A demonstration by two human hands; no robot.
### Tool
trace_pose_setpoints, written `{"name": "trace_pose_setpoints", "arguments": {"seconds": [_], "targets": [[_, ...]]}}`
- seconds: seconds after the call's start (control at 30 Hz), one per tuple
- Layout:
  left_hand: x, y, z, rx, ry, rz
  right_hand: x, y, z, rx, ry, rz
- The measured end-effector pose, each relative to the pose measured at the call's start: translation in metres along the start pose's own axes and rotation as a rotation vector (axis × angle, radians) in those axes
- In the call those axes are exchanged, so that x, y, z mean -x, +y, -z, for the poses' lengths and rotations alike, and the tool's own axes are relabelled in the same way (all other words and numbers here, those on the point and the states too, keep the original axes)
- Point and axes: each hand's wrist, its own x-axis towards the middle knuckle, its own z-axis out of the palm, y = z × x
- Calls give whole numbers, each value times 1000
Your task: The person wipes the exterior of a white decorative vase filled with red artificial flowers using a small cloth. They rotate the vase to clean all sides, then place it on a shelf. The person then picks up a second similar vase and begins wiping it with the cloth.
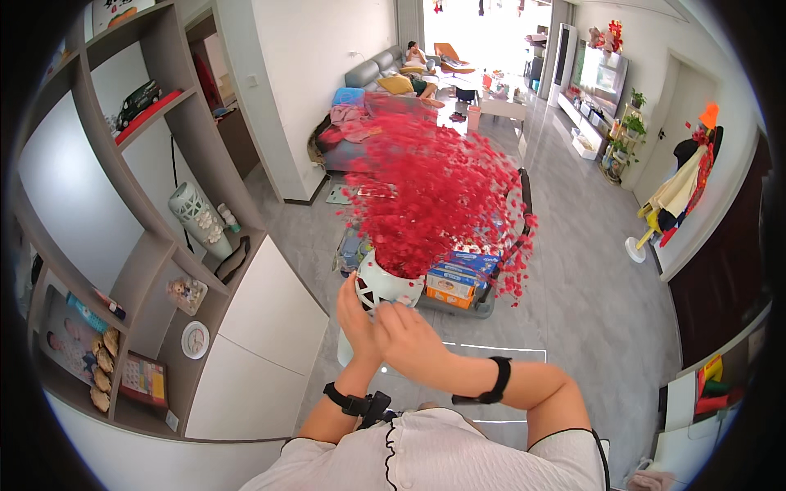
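A tall pale vase (388, 283) with cut-out lattice work stands up before me, filled with a large, partly blurred bunch of small red flowers (424, 190). My left hand (357, 319) holds its left side, fingers pointing up towards the rim. My right hand (408, 337) lies across the near side of the vase, with the fingers bent over the lattice; whether they grip it or only touch it cannot be told. The two hands meet at the wrists. The lower part of the vase is hidden behind them.
On the left, an open shelf unit (245, 270) holds another lattice vase (199, 218), a model car (140, 104) and a round white clock (195, 339). Beyond the flowers are packaged boxes (454, 285) on a dark cart. A person (416, 58) sits on the sofa; a coat stand is at right.
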Motion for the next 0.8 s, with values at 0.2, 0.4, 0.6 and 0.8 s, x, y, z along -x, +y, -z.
{"name": "trace_pose_setpoints", "arguments": {"seconds": [0.2,0.4,0.6,0.8], "targets": [[5,-10,-4,61,33,-4,-21,-5,0,-112,183,-30],[2,-11,3,68,7,50,-1,-1,-14,-145,128,-79],[-8,-5,17,212,17,267,45,33,-2,-574,138,-690],[-2,-2,12,415,-30,352,22,33,-13,-732,37,-641]]}}
